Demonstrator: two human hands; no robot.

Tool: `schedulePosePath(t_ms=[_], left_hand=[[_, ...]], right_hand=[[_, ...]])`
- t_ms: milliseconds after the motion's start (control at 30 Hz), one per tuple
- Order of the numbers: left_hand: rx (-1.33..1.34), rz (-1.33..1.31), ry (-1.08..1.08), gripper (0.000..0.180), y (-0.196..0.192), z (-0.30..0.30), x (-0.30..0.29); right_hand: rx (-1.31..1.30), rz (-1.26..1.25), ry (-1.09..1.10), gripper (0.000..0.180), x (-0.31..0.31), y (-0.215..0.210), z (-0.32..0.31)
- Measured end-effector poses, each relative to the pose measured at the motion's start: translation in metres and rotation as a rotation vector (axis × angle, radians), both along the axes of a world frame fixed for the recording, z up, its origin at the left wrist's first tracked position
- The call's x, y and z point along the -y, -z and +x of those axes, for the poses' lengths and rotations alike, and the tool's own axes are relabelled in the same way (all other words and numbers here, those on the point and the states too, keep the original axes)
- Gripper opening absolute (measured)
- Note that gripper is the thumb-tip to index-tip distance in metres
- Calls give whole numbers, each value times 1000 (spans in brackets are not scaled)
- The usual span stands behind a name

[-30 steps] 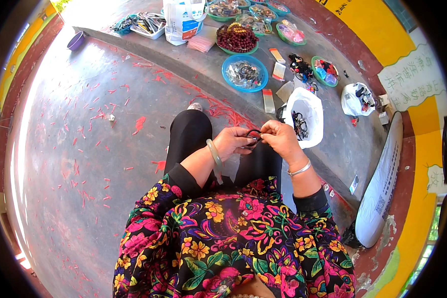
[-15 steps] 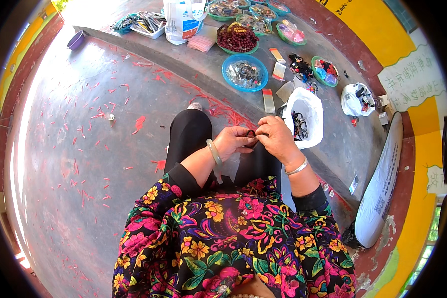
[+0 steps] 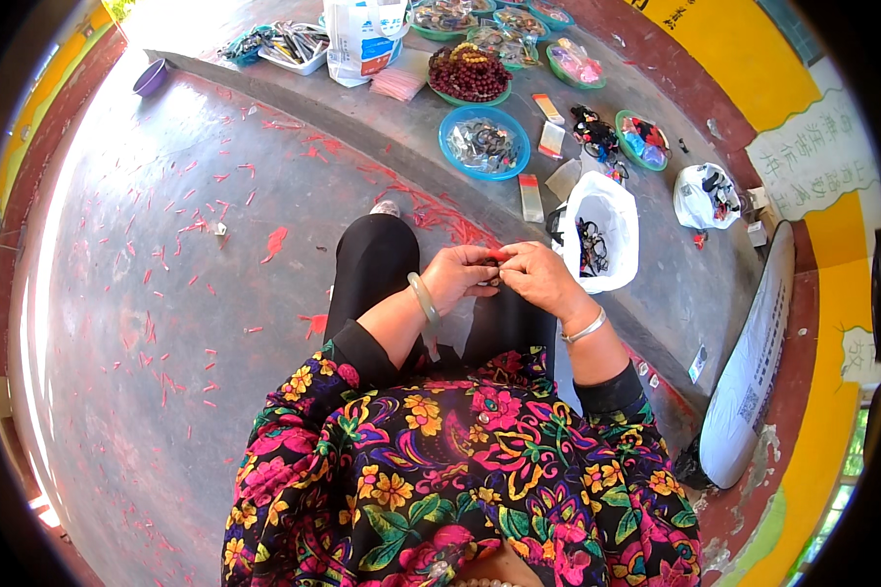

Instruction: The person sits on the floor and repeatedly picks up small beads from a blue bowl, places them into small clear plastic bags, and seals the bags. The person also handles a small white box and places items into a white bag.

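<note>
Over my lap my left hand (image 3: 456, 275) and my right hand (image 3: 541, 280) meet, thumbs and fingertips pinched together. A small red piece (image 3: 499, 255) shows between the fingers of both hands. Just below it a bit of a small dark item (image 3: 493, 282) peeks out, mostly covered by the fingertips. Its kind cannot be made out. Close to my right hand a white plastic bag (image 3: 617, 210) stands wide at the top, with a heap of small black looped items (image 3: 592, 247) inside.
A raised concrete step crosses the room, bearing a blue basin (image 3: 444, 157) of small wrapped items, dark red beads (image 3: 466, 76), a white tote bag (image 3: 359, 54), a second white bag (image 3: 693, 202) and several cards. Red scraps (image 3: 275, 241) litter the lower floor. A purple bowl (image 3: 150, 78) sits far left.
The dark loop that showed between my fingertips is now mostly covered. A red piece has come into view between them, and my right fingers have shifted slightly down.
</note>
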State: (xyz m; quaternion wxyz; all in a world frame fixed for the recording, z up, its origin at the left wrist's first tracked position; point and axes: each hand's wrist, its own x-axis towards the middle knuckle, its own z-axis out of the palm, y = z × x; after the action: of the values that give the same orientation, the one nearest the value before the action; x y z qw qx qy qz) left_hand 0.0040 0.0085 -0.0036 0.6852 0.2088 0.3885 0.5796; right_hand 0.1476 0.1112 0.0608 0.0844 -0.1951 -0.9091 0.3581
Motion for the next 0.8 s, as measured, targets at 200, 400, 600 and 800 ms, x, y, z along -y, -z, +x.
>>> schedulePosePath(t_ms=[200,400,600,800], left_hand=[[-77,-30,7,24,-4,-3,1],[-56,-20,-16,23,-8,1,2],[-70,-21,-37,25,0,0,-1],[-13,8,-26,26,3,-1,-1]], right_hand=[[-42,18,177,16,-2,13,4],[18,19,74,15,-9,12,7],[-55,167,202,12,4,2,-1],[-84,90,219,14,3,7,1]])
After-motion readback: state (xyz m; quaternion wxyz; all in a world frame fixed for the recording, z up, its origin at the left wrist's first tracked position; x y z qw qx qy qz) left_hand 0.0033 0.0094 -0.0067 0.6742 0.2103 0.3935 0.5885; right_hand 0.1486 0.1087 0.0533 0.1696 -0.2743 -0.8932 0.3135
